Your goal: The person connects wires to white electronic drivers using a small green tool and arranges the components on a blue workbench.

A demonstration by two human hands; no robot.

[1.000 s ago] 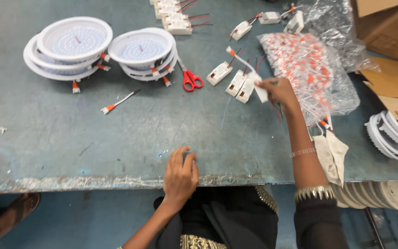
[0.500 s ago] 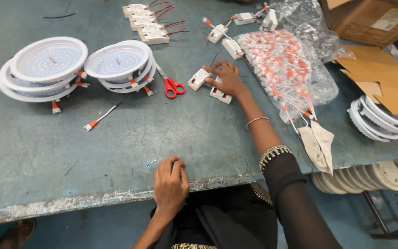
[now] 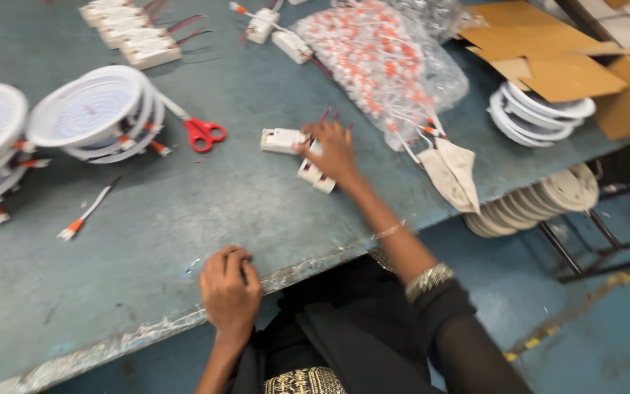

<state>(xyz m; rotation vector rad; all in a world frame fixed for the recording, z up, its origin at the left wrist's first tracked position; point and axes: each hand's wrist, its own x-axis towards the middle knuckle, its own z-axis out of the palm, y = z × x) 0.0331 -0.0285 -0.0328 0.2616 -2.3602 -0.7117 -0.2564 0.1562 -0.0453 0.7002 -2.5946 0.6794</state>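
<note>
My right hand (image 3: 335, 150) reaches across the grey-blue table (image 3: 205, 211) and rests on small white rectangular boxes (image 3: 313, 174) with thin red wires; its fingers cover one of them. Another white box (image 3: 281, 139) lies just left of that hand. My left hand (image 3: 229, 290) is curled at the table's worn near edge, fingers closed, nothing visible in it. Red-handled scissors (image 3: 200, 130) lie left of the boxes.
Stacks of round white lamp discs (image 3: 89, 109) stand at the left, with a loose orange-tipped wire (image 3: 85, 214) in front. A clear bag of orange-tipped wires (image 3: 377, 55) lies at back right, cardboard (image 3: 541, 58) and more white rings (image 3: 534, 117) beyond. More white boxes (image 3: 136, 36) sit far back.
My right hand has come down from the bag's edge onto the white boxes near the scissors. The view has swung right and closer. My left hand stays at the table edge.
</note>
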